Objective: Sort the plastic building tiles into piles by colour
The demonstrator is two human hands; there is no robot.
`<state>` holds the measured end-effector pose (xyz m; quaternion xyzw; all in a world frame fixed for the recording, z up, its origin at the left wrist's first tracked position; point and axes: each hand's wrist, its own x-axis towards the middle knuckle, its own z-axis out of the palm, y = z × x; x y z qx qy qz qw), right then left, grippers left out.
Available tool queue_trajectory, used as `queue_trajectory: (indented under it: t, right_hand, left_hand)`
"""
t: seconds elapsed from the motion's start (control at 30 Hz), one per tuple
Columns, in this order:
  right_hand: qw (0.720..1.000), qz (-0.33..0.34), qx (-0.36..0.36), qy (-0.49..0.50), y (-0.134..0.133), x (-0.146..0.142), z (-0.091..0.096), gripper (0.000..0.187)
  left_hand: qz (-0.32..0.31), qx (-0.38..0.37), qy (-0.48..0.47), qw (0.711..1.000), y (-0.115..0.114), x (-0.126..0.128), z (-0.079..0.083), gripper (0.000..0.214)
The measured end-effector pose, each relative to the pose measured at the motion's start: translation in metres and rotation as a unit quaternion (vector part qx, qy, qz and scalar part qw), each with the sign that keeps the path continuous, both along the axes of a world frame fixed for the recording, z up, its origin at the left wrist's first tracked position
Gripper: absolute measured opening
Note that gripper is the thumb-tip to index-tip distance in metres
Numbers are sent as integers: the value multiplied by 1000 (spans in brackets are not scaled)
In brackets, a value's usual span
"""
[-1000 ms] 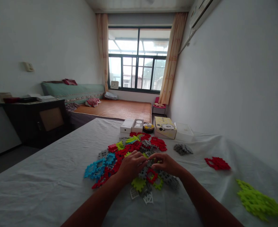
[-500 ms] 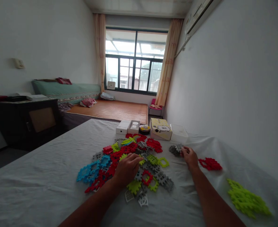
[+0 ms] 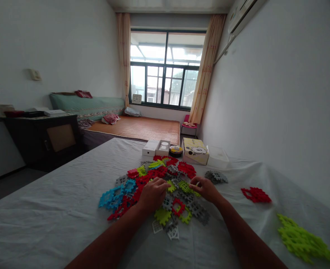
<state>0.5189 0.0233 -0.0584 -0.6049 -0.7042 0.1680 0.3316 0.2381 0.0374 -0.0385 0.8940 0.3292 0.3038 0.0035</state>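
Note:
A pile of interlocking plastic building pieces lies before me, mixing red pieces (image 3: pixel 159 171), blue pieces (image 3: pixel 111 197), grey pieces (image 3: pixel 197 211) and yellow-green pieces (image 3: pixel 163 216). My left hand (image 3: pixel 154 194) rests over its middle, fingers bent together, tips against a yellow-green piece (image 3: pixel 171 186); what they grip, if anything, is hidden. At the pile's right side is my right hand (image 3: pixel 206 188), thumb and forefinger apart, beside a yellow-green square piece (image 3: pixel 185 186). Just beyond it sits a small group of grey pieces (image 3: pixel 216 176).
Farther right lie a red group (image 3: pixel 256 194) and a yellow-green group (image 3: pixel 305 239). Along the back stand white boxes (image 3: pixel 150 148), a round tin (image 3: pixel 176 151), a yellow cartoon box (image 3: pixel 195 151) and a clear container (image 3: pixel 217 157). A white cloth (image 3: pixel 55 216) covers the table.
My right hand has let go of a grey piece at the grey group and moved left to the main pile. My left hand stays over the pile. The view has shifted slightly.

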Motion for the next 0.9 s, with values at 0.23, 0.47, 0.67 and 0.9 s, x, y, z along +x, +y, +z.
queue_trajectory:
  t: [0.23,0.47,0.67,0.9]
  right_hand:
    - [979,99,-21,179,-3,-26,10,42]
    - [992,74,-55,-90,-16,-20,15,32]
    - [989,68,-26,-132,-17,-26,23,14]
    - [987,-89,4,136,3,32,9,35]
  left_hand:
    - [-4,-2,6,1000,-3,1,1,28]
    - [-6,-8,13,1000,-2,1,0,29]
    - [-11,-10,12,1000,-3,0,1,28]
    - [-12,-10,10,1000,-2,1,-1,29]
